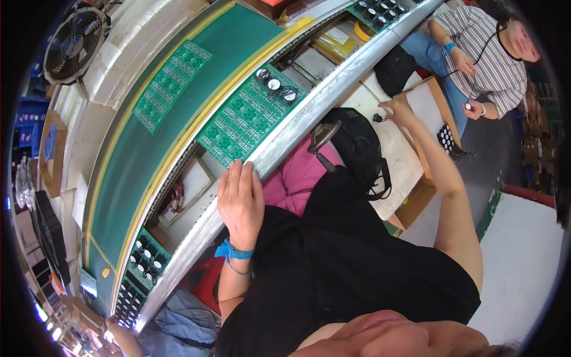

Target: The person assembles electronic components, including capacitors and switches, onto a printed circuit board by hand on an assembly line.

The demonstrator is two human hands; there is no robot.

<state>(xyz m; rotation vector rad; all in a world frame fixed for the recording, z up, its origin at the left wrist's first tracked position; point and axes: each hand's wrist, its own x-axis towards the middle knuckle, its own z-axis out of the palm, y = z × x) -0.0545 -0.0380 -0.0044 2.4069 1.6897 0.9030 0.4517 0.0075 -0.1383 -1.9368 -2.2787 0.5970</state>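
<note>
A green circuit board (245,116) lies across the rails of the line in front of me. Three round black components with white tops (273,84) stand at its far right end; the rest of it shows bare pads. My left hand (241,199) lies over the metal rail (279,140), fingers stretched flat, fingertips at the board's near edge. Out to the right, my right hand (399,112) is over a white work surface (360,119), its fingers pinched together at a small black component (379,118), whose details are too small to tell.
Another green board (172,83) rides the green belt (238,30). Filled boards (146,259) sit farther down the rail. A cardboard box (437,107), a black bag (360,140) and a co-worker (485,59) holding a small round component are at right. A fan (77,44) stands far left.
</note>
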